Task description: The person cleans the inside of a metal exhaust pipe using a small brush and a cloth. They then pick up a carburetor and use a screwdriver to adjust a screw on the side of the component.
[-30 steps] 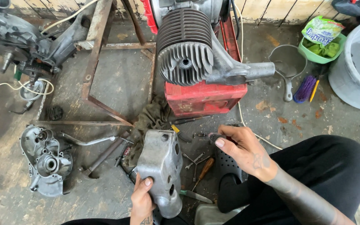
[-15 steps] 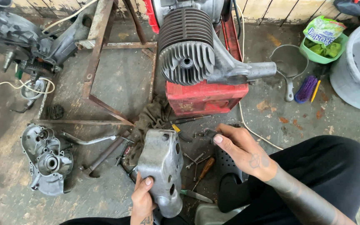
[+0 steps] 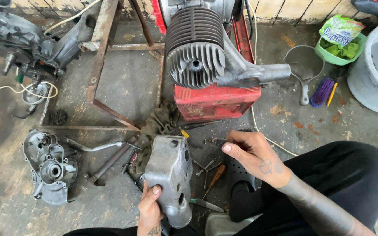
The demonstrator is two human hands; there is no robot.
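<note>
- Oily concrete floor (image 3: pixel 123 91) carries everything, with a rusty steel frame (image 3: pixel 97 65) across it and a finned engine cylinder (image 3: pixel 195 48) on a red stand (image 3: pixel 215 102) ahead of me.
- Far left lies a grey crankcase half (image 3: pixel 51 168), well apart from both hands.
- My left hand (image 3: pixel 150 209) is clamped on the lower edge of the grey engine cover (image 3: pixel 169 175), thumb on its face; its long axis runs away from me, slightly tilted.
- Just right of the cover lie small spanners (image 3: pixel 206 166) and a wooden-handled screwdriver (image 3: pixel 215 177).
- My right hand (image 3: pixel 252 155) is nearer these, fingers curled together over small parts on the floor; whether it grips one I cannot tell.
</note>
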